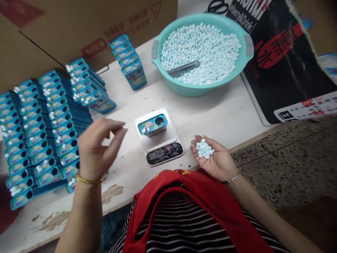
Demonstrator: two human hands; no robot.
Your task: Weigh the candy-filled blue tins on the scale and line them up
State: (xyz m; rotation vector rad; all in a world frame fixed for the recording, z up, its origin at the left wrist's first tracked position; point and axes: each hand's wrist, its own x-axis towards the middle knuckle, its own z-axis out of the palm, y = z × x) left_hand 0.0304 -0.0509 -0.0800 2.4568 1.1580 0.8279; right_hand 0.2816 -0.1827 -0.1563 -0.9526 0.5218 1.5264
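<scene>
My right hand [213, 159] lies palm up at the table's front edge, cupped round a small heap of pale blue candies [204, 149]. My left hand [98, 149] hovers left of a small white digital scale [161, 143]; its fingers are bent and slightly apart, a little blurred, and I see nothing in them. On the scale sits one blue candy tin [153, 124] with a round hole in its top and a few candies showing at its left end.
A teal basin [202, 52] full of pale blue candies, with a grey scoop [183, 68] in it, stands at the back. Rows of several blue tins [39, 130] fill the left side; a short row [129, 59] stands near the basin. Cardboard box [65, 28] behind, dark poster [279, 59] right.
</scene>
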